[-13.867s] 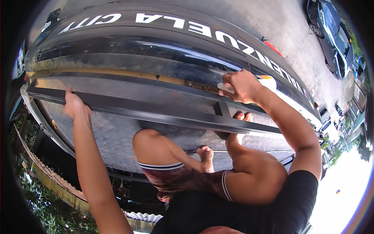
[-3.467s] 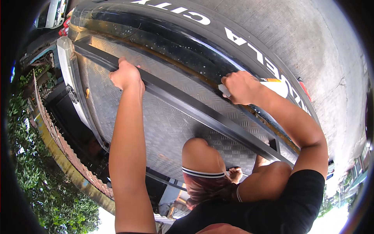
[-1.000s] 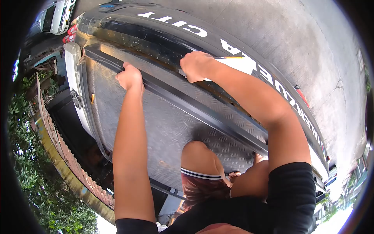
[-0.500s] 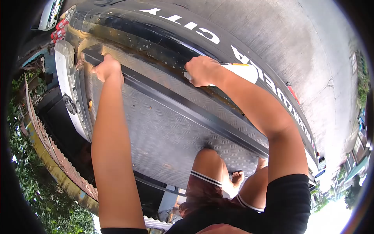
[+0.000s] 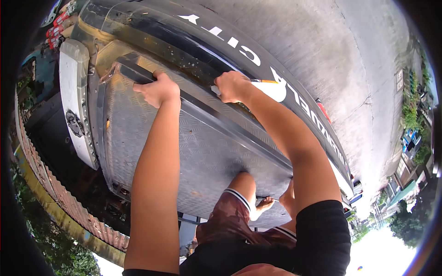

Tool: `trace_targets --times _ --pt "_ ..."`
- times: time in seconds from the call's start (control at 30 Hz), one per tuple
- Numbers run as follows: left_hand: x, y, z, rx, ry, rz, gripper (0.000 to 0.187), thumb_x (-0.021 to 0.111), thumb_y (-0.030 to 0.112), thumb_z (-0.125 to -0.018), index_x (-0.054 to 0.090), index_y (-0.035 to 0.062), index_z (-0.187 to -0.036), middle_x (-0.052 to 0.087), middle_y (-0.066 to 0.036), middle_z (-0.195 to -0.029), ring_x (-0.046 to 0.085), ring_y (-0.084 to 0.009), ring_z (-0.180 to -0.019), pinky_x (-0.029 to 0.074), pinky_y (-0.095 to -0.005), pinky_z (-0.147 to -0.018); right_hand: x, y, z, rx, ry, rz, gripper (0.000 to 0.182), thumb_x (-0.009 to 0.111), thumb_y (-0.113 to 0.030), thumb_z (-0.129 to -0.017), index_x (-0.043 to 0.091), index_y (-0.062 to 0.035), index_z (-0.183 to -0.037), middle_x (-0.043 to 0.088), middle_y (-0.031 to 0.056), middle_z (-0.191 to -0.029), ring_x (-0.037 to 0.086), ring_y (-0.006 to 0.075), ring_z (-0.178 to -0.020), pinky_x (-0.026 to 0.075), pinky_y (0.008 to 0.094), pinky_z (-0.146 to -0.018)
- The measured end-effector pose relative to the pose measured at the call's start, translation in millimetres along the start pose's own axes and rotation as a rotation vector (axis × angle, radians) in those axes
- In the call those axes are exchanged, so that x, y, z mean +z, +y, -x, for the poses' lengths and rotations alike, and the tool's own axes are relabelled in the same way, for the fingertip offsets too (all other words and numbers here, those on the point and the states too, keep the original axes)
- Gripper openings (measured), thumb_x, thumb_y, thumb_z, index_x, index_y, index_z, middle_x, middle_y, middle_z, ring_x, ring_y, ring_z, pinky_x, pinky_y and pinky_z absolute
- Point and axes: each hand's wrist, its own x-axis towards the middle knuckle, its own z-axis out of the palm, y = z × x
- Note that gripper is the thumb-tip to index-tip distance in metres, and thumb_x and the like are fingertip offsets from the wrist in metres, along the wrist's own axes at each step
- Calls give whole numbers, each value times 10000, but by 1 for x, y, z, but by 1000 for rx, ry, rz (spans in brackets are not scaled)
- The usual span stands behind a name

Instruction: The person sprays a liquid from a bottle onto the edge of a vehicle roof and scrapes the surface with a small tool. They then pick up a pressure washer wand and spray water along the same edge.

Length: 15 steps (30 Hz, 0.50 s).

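My left hand (image 5: 160, 90) rests on a long dark metal bar (image 5: 221, 120), with the fingers bent over it and the thumb side pointing left. My right hand (image 5: 232, 86) is closed at the dark side wall (image 5: 179, 57) of a vehicle's cargo bed. From its fingers sticks a small pale flat piece (image 5: 215, 90); its kind cannot be made out. The bar runs lengthwise between my hands, above the patterned metal floor (image 5: 152, 133). Dust and pale specks mark the wall's inner face beside my right hand.
White lettering (image 5: 248, 56) runs along the wall's top. Beyond lies the concrete road (image 5: 322, 46). A white dented panel (image 5: 76, 106) stands at the bed's left end. My bare foot (image 5: 263, 207) is on the floor. Corrugated roofing (image 5: 69, 198) shows lower left.
My left hand has shifted right along the bar, leaving more of its far end exposed. My right hand remains at the side wall, slightly farther left. The camera view has shifted.
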Motion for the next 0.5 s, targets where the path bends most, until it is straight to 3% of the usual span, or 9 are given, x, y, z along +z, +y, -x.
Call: trace_targets --times 0.27,0.4,0.5 --pt "2 2 0 -10 -14 44 653 590 297 -977 328 -47 -1467 705 -321 -1196 730 -472 -1071 592 -555 -941 -12 -7 4 14 -84 30 289 731 -141 -749 833 -34 -997 813 189 -1011 796 382 -984 646 466 -860" --pt "3 -1 -1 -10 -7 -31 656 595 304 -980 325 -48 -1463 709 -315 -1176 736 -471 -1051 596 -553 -924 -5 -8 16 -40 117 -91 427 747 -176 -762 785 -33 -1162 807 199 -1070 789 374 -1022 644 446 -897" --pt "0 6 -1 -63 -23 -39 643 636 333 -986 370 -23 -1450 674 -310 -1267 705 -455 -1136 579 -542 -987 -33 -21 32 29 -69 -124 468 764 -242 -809 750 -41 -1231 794 203 -1118 778 380 -1042 637 454 -908"
